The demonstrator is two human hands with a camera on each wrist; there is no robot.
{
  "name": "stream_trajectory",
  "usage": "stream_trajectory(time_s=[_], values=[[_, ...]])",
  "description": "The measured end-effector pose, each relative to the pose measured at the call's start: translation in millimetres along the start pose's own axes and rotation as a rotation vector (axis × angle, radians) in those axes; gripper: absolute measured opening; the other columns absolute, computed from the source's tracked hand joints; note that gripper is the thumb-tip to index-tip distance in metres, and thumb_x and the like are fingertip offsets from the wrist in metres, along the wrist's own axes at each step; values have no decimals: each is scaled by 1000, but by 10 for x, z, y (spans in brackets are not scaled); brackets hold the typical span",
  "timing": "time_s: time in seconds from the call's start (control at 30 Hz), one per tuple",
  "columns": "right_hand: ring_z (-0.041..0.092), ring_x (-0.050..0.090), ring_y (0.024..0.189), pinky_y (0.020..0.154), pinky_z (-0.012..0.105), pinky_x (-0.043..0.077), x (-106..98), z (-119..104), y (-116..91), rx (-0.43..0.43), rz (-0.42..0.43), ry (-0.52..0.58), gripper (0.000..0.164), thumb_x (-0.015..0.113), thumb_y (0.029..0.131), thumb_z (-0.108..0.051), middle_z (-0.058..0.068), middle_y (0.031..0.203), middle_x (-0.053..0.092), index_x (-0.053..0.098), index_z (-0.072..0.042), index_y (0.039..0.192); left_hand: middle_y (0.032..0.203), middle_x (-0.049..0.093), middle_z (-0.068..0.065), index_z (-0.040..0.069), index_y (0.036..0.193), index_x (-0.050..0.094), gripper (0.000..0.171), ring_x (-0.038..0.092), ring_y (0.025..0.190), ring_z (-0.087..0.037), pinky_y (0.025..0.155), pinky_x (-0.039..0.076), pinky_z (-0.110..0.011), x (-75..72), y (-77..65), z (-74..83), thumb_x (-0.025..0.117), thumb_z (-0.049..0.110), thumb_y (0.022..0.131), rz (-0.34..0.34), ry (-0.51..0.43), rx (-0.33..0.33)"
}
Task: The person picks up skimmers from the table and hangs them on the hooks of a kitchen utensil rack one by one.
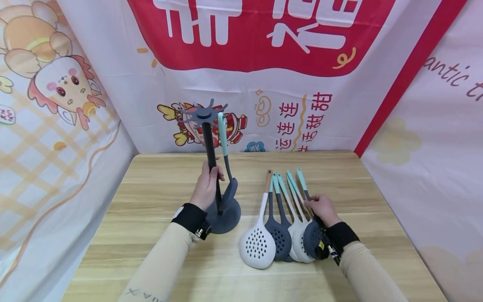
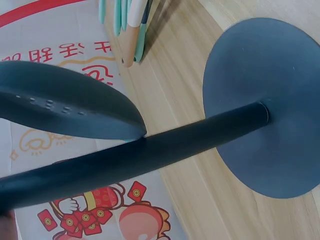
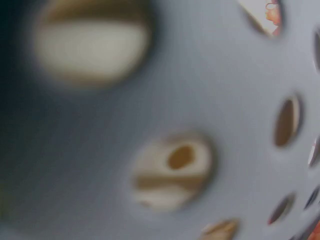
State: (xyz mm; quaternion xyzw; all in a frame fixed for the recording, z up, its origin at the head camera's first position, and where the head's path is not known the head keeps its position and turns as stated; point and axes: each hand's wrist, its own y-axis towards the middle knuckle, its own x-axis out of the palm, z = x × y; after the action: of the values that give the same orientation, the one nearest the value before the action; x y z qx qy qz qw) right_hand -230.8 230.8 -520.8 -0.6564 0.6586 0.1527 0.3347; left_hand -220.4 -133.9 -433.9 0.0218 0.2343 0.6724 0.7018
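Note:
My left hand (image 1: 205,186) grips the black pole of a utensil stand (image 1: 210,147), which has a round dark base and a ring of hooks on top. From one hook hangs a dark cooking spoon (image 1: 230,193) with a teal handle. The left wrist view shows the spoon's bowl (image 2: 65,102) close beside the pole. On the right, my right hand (image 1: 322,209) holds the dark shaft of a perforated skimmer (image 1: 312,237) with a teal handle. Its grey holed head (image 3: 240,95) fills the right wrist view, blurred.
A white skimmer (image 1: 258,245) with a wood-coloured handle lies left of the held one. Between them, several dark and white utensils with teal handles overlap in a row on the wooden table (image 1: 151,247). Printed cloth (image 1: 245,79) hangs behind the table and at both sides.

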Motion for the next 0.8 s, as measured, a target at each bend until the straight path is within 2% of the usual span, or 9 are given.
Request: stream_trajectory(time_s=[0.13,0.27,0.43,0.6,0.7,0.8], values=[[38,58,107,86,41,50,-23,-74,-40,5,-30,71,41,60,98,-17,31,120,60,57,13,126,112,54,-26,2,145,29,38,61,102,-41,100,48,-52,-30,-25,-6,28,14,109,-20,-1,15],[36,56,110,88,40,49,-47,-172,-66,-13,-37,122,45,57,100,-18,29,125,57,51,11,134,112,57,-25,-1,142,32,36,63,102,-38,100,49,-51,-45,-54,-15,30,10,108,-4,37,35],[31,55,105,79,29,45,-73,-338,-111,-51,-2,124,45,58,100,-19,24,120,58,53,9,134,106,60,-21,0,136,39,31,65,98,-33,97,52,-49,-56,-59,-37,34,12,108,32,57,17],[30,54,102,74,26,43,-121,-510,-180,-99,53,138,44,58,100,-20,23,118,59,54,6,135,104,61,-21,1,133,45,30,64,95,-31,92,54,-46,-45,-52,-45,40,15,107,61,53,4],[30,55,102,74,27,44,-167,-623,-239,-151,87,154,43,58,100,-20,23,118,60,54,4,136,104,62,-24,-1,132,46,29,64,95,-34,92,54,-47,-28,-79,67,41,12,106,72,54,-16],[29,56,100,73,27,47,-220,-768,-311,-185,108,172,42,58,100,-22,22,119,61,55,2,135,104,63,-24,0,130,47,28,66,95,-33,92,55,-48,-3,-94,86,44,13,106,93,55,-16]])
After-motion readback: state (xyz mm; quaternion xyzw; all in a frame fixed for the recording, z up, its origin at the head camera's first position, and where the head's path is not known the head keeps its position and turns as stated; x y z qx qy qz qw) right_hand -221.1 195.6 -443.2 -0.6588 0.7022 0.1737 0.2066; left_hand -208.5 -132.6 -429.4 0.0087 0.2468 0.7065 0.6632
